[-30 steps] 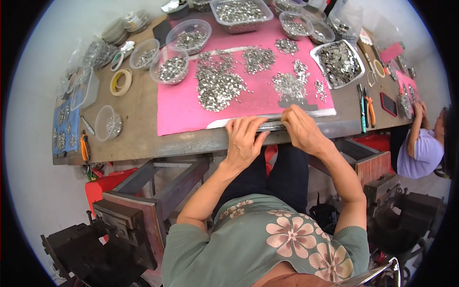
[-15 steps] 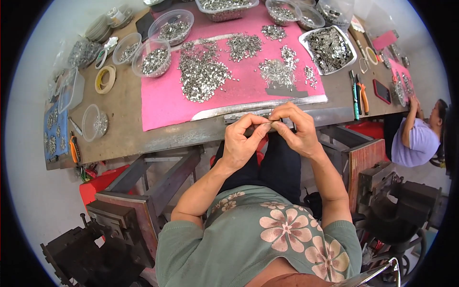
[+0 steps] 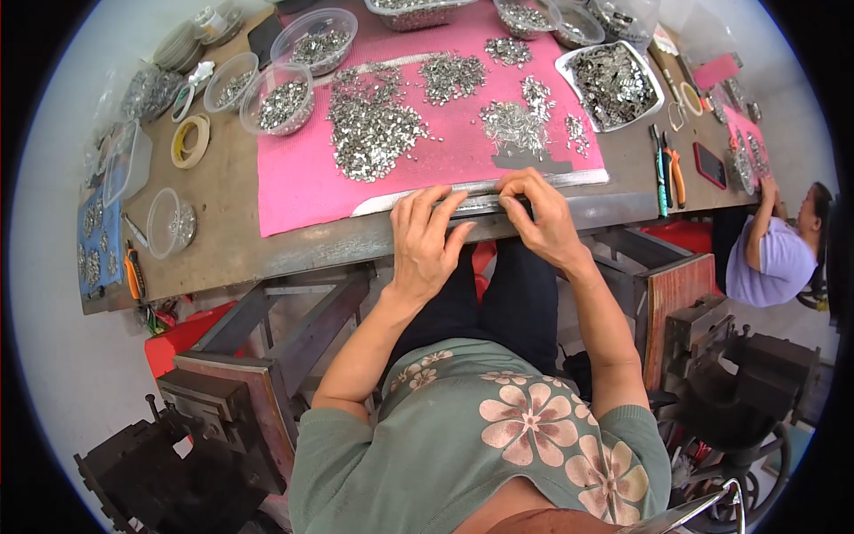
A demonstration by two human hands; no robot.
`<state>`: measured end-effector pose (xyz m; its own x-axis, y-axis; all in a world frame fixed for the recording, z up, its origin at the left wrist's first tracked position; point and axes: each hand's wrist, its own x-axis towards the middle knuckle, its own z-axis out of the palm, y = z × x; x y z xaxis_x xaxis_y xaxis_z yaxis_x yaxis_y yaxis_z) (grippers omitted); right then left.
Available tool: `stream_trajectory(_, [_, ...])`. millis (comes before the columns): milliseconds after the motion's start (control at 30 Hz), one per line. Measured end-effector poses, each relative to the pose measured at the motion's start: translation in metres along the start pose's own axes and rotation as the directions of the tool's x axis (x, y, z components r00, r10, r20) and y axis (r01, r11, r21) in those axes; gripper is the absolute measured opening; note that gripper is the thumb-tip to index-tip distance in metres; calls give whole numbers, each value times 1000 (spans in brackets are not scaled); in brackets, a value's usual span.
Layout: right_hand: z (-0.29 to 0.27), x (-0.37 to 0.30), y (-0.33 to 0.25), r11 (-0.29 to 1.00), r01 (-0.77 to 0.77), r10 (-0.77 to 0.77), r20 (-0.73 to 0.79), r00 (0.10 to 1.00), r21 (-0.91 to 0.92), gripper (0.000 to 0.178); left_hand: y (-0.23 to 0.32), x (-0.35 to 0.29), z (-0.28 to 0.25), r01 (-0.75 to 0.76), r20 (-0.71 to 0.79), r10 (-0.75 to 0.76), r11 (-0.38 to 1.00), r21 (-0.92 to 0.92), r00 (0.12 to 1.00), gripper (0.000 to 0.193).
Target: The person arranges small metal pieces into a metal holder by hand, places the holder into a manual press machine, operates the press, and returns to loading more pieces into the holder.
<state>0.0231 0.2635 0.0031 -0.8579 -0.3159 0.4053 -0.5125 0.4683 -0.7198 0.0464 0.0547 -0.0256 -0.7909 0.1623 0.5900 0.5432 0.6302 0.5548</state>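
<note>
My left hand rests at the table's front edge with its fingers stretched out and apart. Its fingertips touch the left part of a narrow grooved metal bar. At the bar's other end, my right hand has its thumb and fingers bent together in a pinch; whatever is between them is too small or hidden to name. Just beyond the hands, a pink ribbed mat bears a large pile of small silver metal pieces and a pile of thin silver pieces. A flat grey strip lies close to my right fingertips.
Clear plastic bowls of metal pieces stand at the left and back. A white tray holds dark silver pieces. Right of the mat lie pliers and a phone. Tape lies left. Another person sits at far right.
My hands were together, fingertips pinching something small above the table edge. Now they are apart and farther forward, at the metal bar, and the left fingers have straightened.
</note>
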Motion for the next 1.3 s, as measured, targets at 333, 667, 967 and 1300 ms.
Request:
stream_trajectory(333, [6,-3,6,997,54,-53,6,999,-53,11,-7,-7,11,47,10,-47,994,-96,999,44])
stream_trajectory(667, [5,1,6,993,72,-70,18,997,-91,12,-8,-4,10,45,10,-44,995,-92,999,42])
stream_trajectory(967, [0,0,-5,880,302,-285,101,953,-367,17,-4,-6,11,33,-18,-34,996,-79,999,42])
stream_trajectory(1300, [-9,43,-4,920,199,-143,183,973,-338,10,-60,49,-28,45,-74,-31,978,203,997,18])
